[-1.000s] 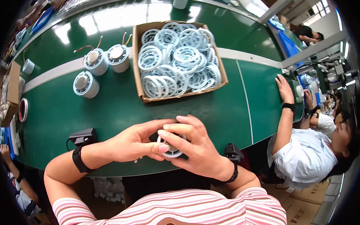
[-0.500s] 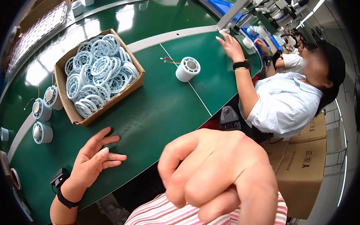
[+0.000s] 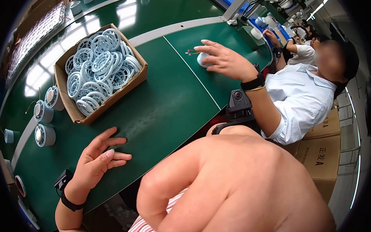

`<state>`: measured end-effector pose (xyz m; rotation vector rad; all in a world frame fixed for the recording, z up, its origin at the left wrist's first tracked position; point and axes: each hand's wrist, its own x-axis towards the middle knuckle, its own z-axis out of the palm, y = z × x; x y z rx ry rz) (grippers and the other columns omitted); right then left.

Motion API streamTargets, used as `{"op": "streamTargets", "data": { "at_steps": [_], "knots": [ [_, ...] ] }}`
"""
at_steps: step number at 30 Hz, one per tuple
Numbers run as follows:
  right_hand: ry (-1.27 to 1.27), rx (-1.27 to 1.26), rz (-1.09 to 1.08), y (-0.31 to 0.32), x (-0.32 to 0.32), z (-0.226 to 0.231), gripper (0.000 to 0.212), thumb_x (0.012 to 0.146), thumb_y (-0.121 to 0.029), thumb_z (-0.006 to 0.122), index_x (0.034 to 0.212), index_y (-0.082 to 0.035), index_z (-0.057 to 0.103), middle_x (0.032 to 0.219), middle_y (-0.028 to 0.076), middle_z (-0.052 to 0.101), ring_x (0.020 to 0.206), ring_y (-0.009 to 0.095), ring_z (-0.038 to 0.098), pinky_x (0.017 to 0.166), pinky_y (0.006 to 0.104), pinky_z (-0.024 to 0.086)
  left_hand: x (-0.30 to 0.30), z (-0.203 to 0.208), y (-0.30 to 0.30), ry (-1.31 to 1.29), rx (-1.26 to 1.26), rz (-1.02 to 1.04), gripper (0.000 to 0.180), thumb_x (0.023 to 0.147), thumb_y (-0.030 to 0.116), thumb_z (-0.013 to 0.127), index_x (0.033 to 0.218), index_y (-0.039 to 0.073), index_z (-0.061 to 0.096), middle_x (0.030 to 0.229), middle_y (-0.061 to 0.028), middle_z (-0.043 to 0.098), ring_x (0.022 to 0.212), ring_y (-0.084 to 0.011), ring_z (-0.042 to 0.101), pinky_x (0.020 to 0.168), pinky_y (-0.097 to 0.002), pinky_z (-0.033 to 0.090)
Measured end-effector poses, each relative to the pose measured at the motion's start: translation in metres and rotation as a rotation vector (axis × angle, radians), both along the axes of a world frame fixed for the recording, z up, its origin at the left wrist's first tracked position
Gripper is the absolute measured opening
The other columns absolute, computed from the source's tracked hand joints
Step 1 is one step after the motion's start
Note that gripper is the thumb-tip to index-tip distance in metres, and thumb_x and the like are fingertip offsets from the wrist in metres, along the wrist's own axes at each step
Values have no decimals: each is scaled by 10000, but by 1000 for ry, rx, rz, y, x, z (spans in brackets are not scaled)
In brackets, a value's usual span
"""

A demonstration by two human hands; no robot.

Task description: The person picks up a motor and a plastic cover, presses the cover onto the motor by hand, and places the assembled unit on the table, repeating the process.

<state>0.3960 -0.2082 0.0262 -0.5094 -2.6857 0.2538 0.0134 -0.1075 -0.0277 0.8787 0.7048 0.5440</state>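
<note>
Very near the camera, my right hand (image 3: 233,184) fills the lower right of the view, its fingers curled inward. Its fingertips are hidden, so anything held in them cannot be made out. My left hand (image 3: 99,164) rests by the front edge of the green table (image 3: 161,112), fingers stretched out and nothing in them. Beyond it is a cardboard box (image 3: 111,101) heaped with pale blue ring-shaped parts (image 3: 102,61). At the right, a co-worker's hand (image 3: 228,61) reaches over a white cylindrical part (image 3: 202,59) with thin wires.
White cylindrical parts with slotted tops (image 3: 45,135) stand left of the box. A co-worker in a light shirt (image 3: 303,99) sits at the right, with cartons (image 3: 319,156) behind. A light strip (image 3: 170,30) curves across the table.
My right hand has come up closer to the camera and looks larger. The co-worker's hand has moved down to the white cylinder, which now lies farther right. My left hand has barely moved.
</note>
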Motion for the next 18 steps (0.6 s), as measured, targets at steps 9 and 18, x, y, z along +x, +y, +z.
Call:
{"op": "streamTargets", "data": {
  "at_steps": [9, 18],
  "knots": [
    [419, -498, 67, 103, -92, 53, 278, 899, -139, 745, 1172, -117, 697, 752, 61, 602, 655, 237, 609, 701, 360, 477, 9, 7, 8, 53, -5, -104, 420, 1051, 123, 549, 1439, -13, 467, 1380, -160, 563, 1176, -270, 661, 994, -354, 552],
    [80, -381, -577, 153, -75, 24, 208, 891, -76, 714, 1094, -31, 702, 952, 110, 677, 887, 268, 651, 816, 379, 506, 2, -5, -2, -4, 65, -164, 291, 1049, 97, 557, 1309, -31, 580, 1265, -107, 632, 1141, -191, 670, 989, -335, 549]
  ]
}}
